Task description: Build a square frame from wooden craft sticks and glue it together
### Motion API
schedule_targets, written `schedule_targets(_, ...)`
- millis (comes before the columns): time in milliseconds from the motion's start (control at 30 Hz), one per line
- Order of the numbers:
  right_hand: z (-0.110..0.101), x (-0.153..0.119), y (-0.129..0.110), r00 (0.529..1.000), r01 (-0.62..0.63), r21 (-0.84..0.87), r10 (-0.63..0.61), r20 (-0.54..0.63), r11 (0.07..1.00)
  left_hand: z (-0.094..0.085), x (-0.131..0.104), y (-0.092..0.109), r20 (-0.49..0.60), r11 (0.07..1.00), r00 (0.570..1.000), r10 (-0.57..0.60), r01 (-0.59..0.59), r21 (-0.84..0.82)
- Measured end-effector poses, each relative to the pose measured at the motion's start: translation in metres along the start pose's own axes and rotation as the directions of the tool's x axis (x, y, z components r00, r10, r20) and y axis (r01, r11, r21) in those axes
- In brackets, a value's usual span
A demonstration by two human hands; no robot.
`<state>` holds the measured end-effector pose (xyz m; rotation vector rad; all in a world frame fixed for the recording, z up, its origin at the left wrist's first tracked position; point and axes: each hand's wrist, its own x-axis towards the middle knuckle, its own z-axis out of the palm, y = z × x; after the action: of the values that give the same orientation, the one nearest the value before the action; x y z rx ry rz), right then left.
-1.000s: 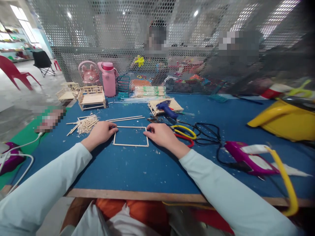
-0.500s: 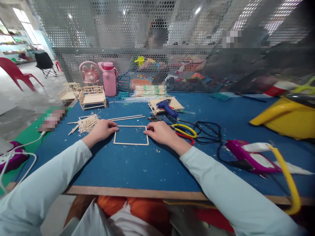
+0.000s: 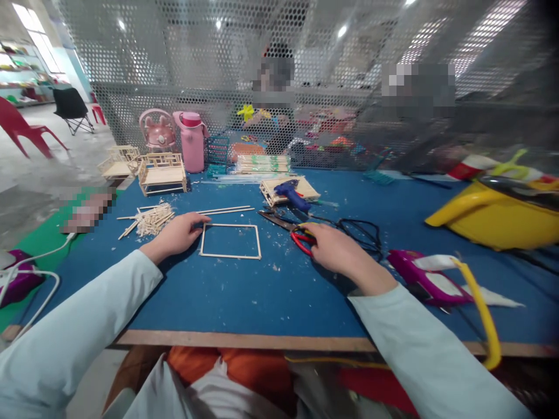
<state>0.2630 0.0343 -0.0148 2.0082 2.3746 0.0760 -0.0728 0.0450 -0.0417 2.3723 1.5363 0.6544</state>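
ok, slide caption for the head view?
Right hand on scissors, left hand by a stick frame on a blue table.

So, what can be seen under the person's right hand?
Under the right hand are scissors; their blades and part of the red handle show. The hand covers much of the handles, so the grip cannot be fully seen.

— What flanks the left hand?
— Stick pile to its left, frame at its right.
— And the right hand?
— Scissors against its left; farther ahead-left, a glue gun on a stick panel.
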Motion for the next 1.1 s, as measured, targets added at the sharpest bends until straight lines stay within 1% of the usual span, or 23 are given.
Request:
schedule_targets(67, -0.002, -0.002, 0.002, 1.0, 0.002, -0.003, -0.001, 0.029, 1.0, 0.0, -0.001, 0.0, 0.016, 1.0, 1.0, 0.012, -0.012, 0.001)
schedule_targets(133, -0.007, -0.005, 0.001, 0.997, -0.024, 0.005, 0.023, 0.071, 1.0, -0.001, -0.001, -0.001, 0.014, 1.0, 1.0, 0.017, -0.017, -0.005)
schedule_targets(200, -0.012, -0.009, -0.001, 0.995, -0.053, 0.003, 0.052, 0.086, 0.999, -0.001, 0.0, -0.002, 0.01, 0.999, 0.999, 0.038, -0.038, -0.012)
schedule_targets(300, -0.014, -0.019, -0.002, 0.998, -0.058, -0.011, 0.059, 0.03, 0.998, -0.001, 0.001, -0.003, 0.018, 0.996, 0.996, 0.089, -0.089, -0.014)
schedule_targets(367, -0.013, -0.027, 0.001, 1.0, -0.013, 0.021, 0.013, -0.023, 1.0, -0.002, 0.001, -0.003, 0.049, 0.992, 0.991, 0.127, -0.127, -0.008)
schedule_targets(467, -0.01, -0.039, 0.005, 0.993, 0.071, 0.121, -0.059, -0.098, 0.99, -0.003, 0.001, -0.002, 0.1, 0.985, 0.98, 0.173, -0.172, -0.021)
schedule_targets(567, -0.01, -0.049, 0.004, 0.987, 0.114, 0.187, -0.089, -0.135, 0.976, -0.004, 0.0, 0.0, 0.109, 0.981, 0.975, 0.193, -0.19, -0.038)
schedule_targets(633, -0.009, -0.056, -0.002, 0.977, 0.171, 0.218, -0.138, -0.161, 0.961, -0.004, 0.0, 0.001, 0.106, 0.981, 0.976, 0.191, -0.189, -0.031)
schedule_targets(667, -0.008, -0.059, -0.007, 0.966, 0.218, 0.231, -0.177, -0.188, 0.948, -0.004, 0.0, 0.002, 0.105, 0.981, 0.976, 0.192, -0.19, -0.027)
schedule_targets(733, -0.005, -0.064, -0.018, 0.927, 0.337, 0.235, -0.277, -0.253, 0.912, -0.003, 0.0, 0.003, 0.105, 0.98, 0.975, 0.198, -0.196, -0.031)
schedule_targets(833, 0.0, -0.066, -0.033, 0.857, 0.474, 0.163, -0.411, -0.311, 0.865, -0.003, -0.001, 0.003, 0.106, 0.977, 0.971, 0.213, -0.207, -0.058)
schedule_targets(933, 0.001, -0.059, -0.043, 0.807, 0.537, 0.042, -0.498, -0.318, 0.842, -0.002, -0.001, 0.004, 0.109, 0.978, 0.973, 0.204, -0.197, -0.071)
schedule_targets(1000, 0.0, -0.052, -0.046, 0.768, 0.585, -0.023, -0.562, -0.307, 0.811, -0.002, 0.0, 0.004, 0.115, 0.981, 0.975, 0.19, -0.182, -0.072)
schedule_targets(1100, -0.003, -0.043, -0.052, 0.726, 0.649, -0.047, -0.637, -0.261, 0.759, -0.002, 0.0, 0.005, 0.122, 0.984, 0.978, 0.169, -0.162, -0.069)
